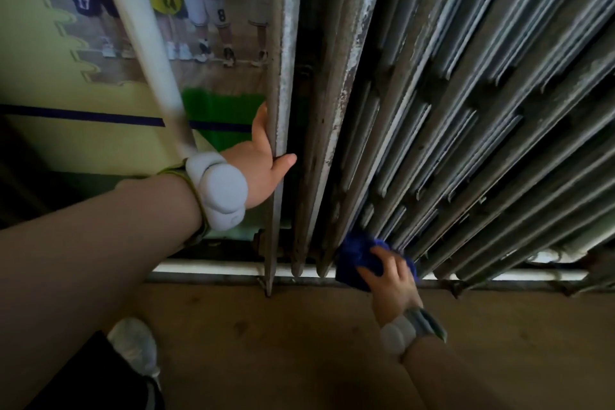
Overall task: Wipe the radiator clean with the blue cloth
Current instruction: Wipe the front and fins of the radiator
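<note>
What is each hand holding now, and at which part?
The right hand grips the bunched blue cloth, pressing it low on the radiator. The left hand grips the radiator's leftmost fin at its edge.

Dim brown floor (299,343) lying below both hands; pale green wall (30,76) bearing a sports-team poster (173,27) above the left hand; white pipe (139,30) crossing diagonally.

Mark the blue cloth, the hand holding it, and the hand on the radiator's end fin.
blue cloth (354,256): head view, bunched fabric left of the fingers.
right hand (392,280): head view, back of the hand.
left hand (258,165): head view, palm beside the fin edge.
</note>
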A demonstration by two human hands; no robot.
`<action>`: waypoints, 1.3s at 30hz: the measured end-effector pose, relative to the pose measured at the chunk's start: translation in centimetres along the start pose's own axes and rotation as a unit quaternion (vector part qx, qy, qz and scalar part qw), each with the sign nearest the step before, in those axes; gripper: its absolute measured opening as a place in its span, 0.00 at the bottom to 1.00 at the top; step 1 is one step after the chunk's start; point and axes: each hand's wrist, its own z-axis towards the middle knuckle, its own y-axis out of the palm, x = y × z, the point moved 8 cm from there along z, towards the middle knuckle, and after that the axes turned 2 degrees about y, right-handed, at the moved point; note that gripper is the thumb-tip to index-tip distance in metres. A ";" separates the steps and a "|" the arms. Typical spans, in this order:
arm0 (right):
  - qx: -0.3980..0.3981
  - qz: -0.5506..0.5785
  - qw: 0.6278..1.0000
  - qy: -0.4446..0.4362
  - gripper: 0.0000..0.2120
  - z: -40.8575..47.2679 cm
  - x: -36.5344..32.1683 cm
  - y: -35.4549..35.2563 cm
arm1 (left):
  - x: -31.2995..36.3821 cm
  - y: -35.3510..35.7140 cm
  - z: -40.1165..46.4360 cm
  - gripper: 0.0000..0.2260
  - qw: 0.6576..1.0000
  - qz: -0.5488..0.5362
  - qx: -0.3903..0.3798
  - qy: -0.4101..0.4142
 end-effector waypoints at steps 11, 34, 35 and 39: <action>0.303 0.029 0.952 -0.032 0.16 3.9 -0.9 -11.0 | -0.4 0.0 0.5 0.35 1.000 -0.005 -0.014 0.001; 0.149 0.044 0.988 -0.012 0.27 -0.1 0.1 0.3 | -0.5 0.2 0.5 0.35 0.999 -0.023 0.005 -0.032; 0.096 0.009 0.994 -0.060 0.31 -0.6 0.2 2.5 | -0.6 0.3 0.3 0.34 0.999 -0.028 0.006 -0.035; -0.090 -0.026 0.995 -0.018 0.16 -3.2 1.4 9.4 | -0.5 0.3 0.2 0.34 0.998 -0.045 0.015 -0.035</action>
